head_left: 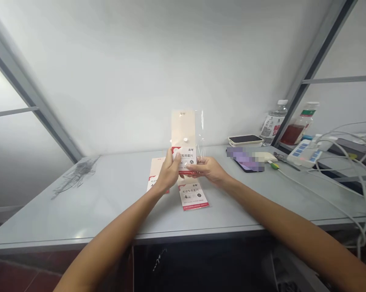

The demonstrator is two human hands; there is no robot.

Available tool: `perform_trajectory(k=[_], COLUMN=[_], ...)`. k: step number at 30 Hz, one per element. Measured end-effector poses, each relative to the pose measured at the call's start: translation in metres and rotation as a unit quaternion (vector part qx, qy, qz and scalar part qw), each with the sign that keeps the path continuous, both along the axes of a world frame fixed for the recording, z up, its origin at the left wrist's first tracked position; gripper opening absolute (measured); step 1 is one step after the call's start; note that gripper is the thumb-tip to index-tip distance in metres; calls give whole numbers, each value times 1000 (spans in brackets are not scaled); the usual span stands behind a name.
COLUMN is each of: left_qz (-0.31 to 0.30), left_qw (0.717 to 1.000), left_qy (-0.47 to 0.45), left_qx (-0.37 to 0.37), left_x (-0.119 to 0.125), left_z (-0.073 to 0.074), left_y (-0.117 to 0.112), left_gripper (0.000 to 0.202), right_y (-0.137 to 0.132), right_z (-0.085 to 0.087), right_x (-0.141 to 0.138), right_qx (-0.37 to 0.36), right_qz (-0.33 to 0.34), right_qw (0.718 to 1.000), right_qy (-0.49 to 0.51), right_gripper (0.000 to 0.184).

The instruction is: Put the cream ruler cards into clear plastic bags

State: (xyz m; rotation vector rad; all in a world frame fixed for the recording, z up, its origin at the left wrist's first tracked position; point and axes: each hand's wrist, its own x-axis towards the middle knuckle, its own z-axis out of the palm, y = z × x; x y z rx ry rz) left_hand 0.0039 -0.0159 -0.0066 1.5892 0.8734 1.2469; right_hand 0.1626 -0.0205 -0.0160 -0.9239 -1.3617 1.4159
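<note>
Left hand (170,169): grasping the held packet by its lower left side, thumb laid across the printed front.
Right hand (212,169): gripping the same packet at its lower right corner, fingertips at the bottom edge.
Held packet (183,129): raised upright above the table (116,202), between both hands; cream card above, white printed panel with red trim below, clear plastic reaching out to the right, a white round button (186,140) near the middle.
Front packet (194,196): lying on the table just below the hands, printed face up, red strip nearest the front edge.
Left packet (154,172): lying on the table beside the front packet, partly hidden by the left hand and wrist.
Purple-screened phone (246,159): lying on the table to the right, partly pixelated.
Pale-cased phone (245,140): resting farther back, close to the wall (125,81).
Clear bottle (272,125): standing upright in the back right corner, white-capped.
Power strip (306,152): set at the far right among white cables (364,186).
Dark drawing (76,175): marked on the table's left end.
</note>
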Motion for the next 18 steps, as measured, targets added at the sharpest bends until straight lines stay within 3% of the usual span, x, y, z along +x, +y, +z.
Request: perform_trajectory(k=[4, 9, 18], left_qz=[-17, -71, -16], left_qw=[998, 992, 997], left_qy=[-55, -67, 11], left_qx=[-35, -86, -81], left_x=[-3, -11, -5], left_z=[7, 16, 3], left_y=[4, 10, 8], left_gripper=[32, 29, 34], right_y=[-1, -4, -2], right_z=[5, 12, 7], right_x=[8, 20, 12], right_qx=[36, 31, 70], right_qz=[15, 66, -45], right_qw=[999, 997, 997], right_qy=[-28, -37, -4], right_gripper=[35, 36, 31])
